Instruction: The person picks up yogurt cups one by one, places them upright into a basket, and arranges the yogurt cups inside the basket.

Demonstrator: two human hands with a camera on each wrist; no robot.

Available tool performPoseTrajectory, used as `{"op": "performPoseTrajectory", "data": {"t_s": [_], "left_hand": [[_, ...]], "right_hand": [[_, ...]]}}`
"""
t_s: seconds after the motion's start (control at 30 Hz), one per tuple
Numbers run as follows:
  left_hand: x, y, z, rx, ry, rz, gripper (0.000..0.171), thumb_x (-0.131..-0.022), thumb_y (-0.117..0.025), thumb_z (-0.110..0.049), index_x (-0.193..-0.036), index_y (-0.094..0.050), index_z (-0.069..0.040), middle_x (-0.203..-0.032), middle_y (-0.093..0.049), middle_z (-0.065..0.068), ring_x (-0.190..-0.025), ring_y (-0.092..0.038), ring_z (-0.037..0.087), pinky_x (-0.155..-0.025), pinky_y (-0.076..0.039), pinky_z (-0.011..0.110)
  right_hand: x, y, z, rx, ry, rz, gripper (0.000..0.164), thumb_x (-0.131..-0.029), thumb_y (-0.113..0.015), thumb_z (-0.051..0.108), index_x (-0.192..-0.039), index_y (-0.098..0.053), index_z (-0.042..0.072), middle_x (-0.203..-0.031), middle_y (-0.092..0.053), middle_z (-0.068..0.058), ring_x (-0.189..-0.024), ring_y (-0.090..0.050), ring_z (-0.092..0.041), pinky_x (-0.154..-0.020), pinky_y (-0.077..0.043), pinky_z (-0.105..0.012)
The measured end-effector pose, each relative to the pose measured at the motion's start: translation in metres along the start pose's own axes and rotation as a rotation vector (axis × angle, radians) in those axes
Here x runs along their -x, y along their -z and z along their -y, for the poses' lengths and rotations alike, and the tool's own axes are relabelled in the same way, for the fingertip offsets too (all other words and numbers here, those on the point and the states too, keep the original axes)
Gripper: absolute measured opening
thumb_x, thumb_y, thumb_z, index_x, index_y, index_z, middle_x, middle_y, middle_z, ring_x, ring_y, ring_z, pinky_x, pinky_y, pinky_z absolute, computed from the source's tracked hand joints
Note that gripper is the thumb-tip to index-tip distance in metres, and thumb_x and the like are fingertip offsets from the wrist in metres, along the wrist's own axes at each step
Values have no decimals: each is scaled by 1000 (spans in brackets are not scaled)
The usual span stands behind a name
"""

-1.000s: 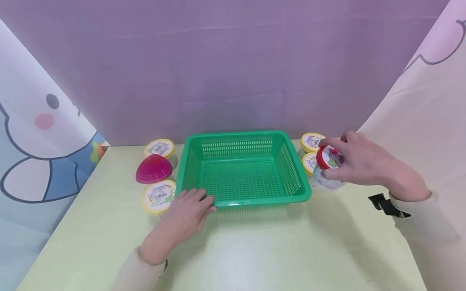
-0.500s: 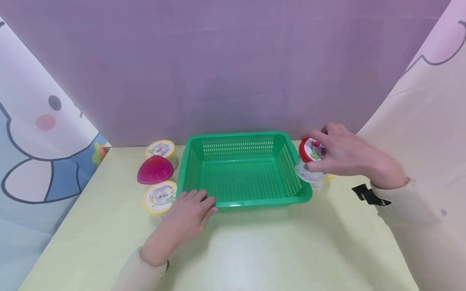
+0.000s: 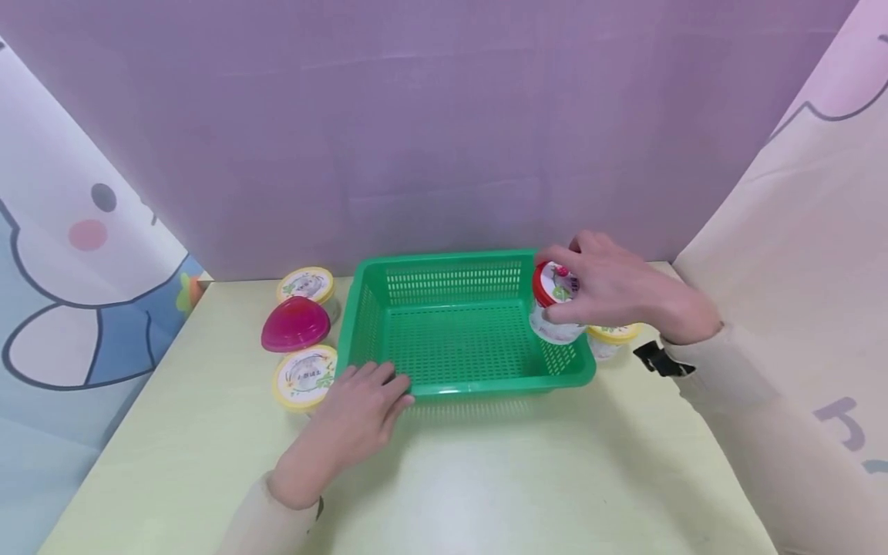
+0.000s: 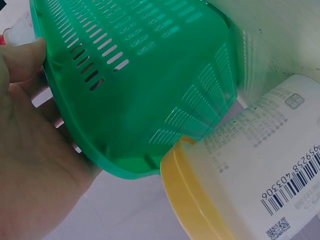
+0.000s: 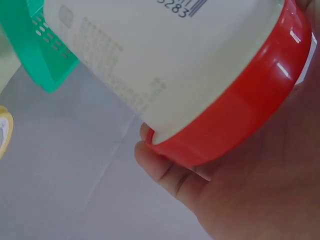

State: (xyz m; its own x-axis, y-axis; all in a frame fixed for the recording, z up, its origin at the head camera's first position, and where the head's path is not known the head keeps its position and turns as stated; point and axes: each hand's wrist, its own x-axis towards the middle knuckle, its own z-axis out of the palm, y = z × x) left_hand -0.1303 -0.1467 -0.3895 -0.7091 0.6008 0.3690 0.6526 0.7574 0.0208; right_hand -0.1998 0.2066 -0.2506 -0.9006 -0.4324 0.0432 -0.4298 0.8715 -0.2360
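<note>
My right hand (image 3: 613, 281) grips a clear plastic tub (image 3: 555, 327) by its red lid (image 5: 235, 115), thumb and fingers round the lid's sides. It holds the tub over the right end of a green plastic basket (image 3: 472, 387). My left hand (image 3: 361, 412) holds the basket's front rim near its left corner, the fingers bent over the edge. In the left wrist view the thumb lies at the basket's rim (image 4: 57, 97), while the other fingers are partly hidden behind it. Beside that corner stands a tub with a yellow lid (image 4: 187, 195).
Left of the basket are a front yellow-lidded tub (image 3: 305, 378), a magenta dome (image 3: 296, 324) and a rear yellow-lidded tub (image 3: 305, 285). A yellow-lidded tub (image 3: 607, 339) stands to the right, partly under my right hand. A purple curtain (image 3: 444, 154) hangs behind the table (image 3: 458, 486).
My right hand has carried the red-lidded tub leftward, from beside the yellow-lidded tubs on the right to over the basket's right end. My left hand has stayed at the rim.
</note>
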Motion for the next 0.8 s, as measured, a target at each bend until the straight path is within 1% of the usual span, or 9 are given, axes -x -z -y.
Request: {"op": "performPoseTrajectory", "data": {"t_s": [0.2,0.37,0.6,0.8], "left_hand": [[0,0,1,8,-13,-13,12,-98,-68,-27,-92,-62,-18,-81,-50,-5,-73,-48,17,-65,-40,30],[1,0,1,12,-11,-12,11,-98,-69,-27,-93,-63,-18,-81,-50,-5,-73,-48,17,-65,-40,30],[1,0,1,14,-12,-16,12,-97,-69,-26,-92,-63,-18,-81,-50,-5,-73,-48,17,-65,-40,30],[1,1,1,16,-10,-12,12,-99,-67,-27,-92,-63,-18,-81,-50,-5,-73,-48,17,-66,-40,30]], "right_hand": [[-13,-15,1,1,15,34,52,-82,-71,38,-131,-57,28,-110,-51,-11,-108,-44,-30,-69,-49,-39],[-20,-31,0,2,39,54,53,-82,-70,40,-131,-57,26,-104,-49,-11,-102,-44,-29,-69,-46,-38],[-24,-56,-2,-12,59,72,57,-80,-73,40,-133,-58,24,-105,-50,-9,-103,-46,-28,-71,-48,-35],[-25,-70,-4,3,95,78,60,-78,-71,39,-135,-58,22,-103,-49,-8,-100,-45,-25,-73,-46,-35]]}}
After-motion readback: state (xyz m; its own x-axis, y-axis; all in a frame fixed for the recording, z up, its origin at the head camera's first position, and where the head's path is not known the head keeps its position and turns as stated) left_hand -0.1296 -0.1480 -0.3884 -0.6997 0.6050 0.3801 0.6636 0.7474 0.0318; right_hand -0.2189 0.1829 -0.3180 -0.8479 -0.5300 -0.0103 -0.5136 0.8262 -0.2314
